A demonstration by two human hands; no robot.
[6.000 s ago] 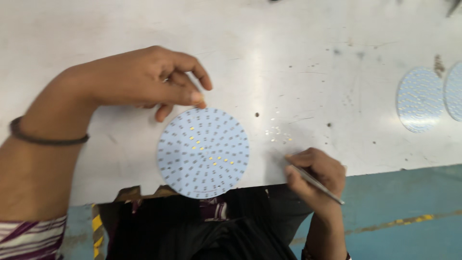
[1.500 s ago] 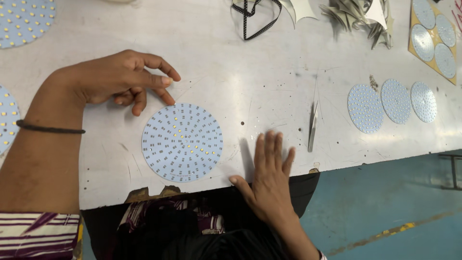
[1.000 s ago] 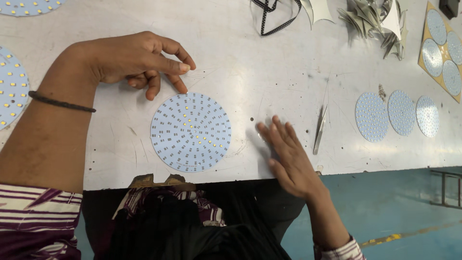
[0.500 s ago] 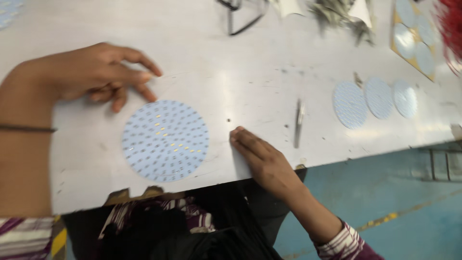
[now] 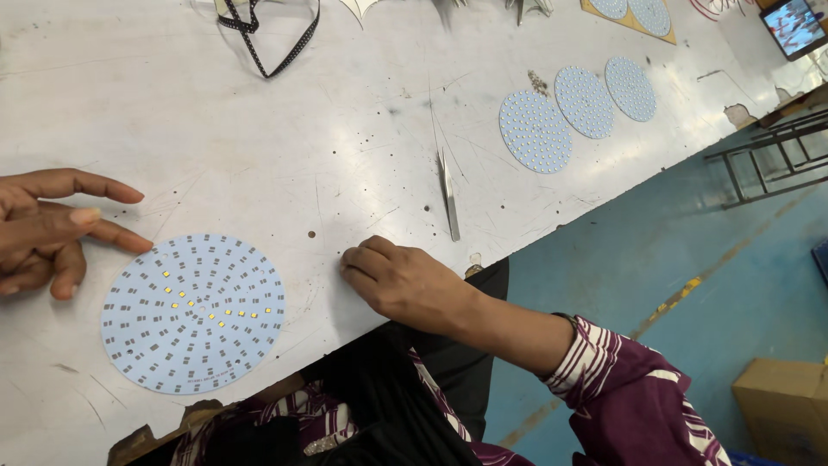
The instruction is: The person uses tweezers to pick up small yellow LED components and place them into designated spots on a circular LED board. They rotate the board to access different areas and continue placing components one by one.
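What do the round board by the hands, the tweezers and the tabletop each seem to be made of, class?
Round board: probably a painted metal-backed circuit board; flat, matt pale blue-white, with rows of small grey pads and a few yellow chips.
Tweezers: likely steel; thin, grey, with a dull shine.
Tabletop: apparently sheet metal or a hard painted surface; whitish, slightly glossy, scratched and speckled. It cannot be told for sure.

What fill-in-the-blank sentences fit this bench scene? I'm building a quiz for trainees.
1. The large round board near the left hand has a few small parts of ____ colour near its middle.
2. The tweezers lie on the white table, held by ____ hand.
3. Beyond the tweezers, ____ smaller round boards lie in a row.
4. The right hand rests with its fingertips on the ____.

Missing words: yellow; neither; three; table
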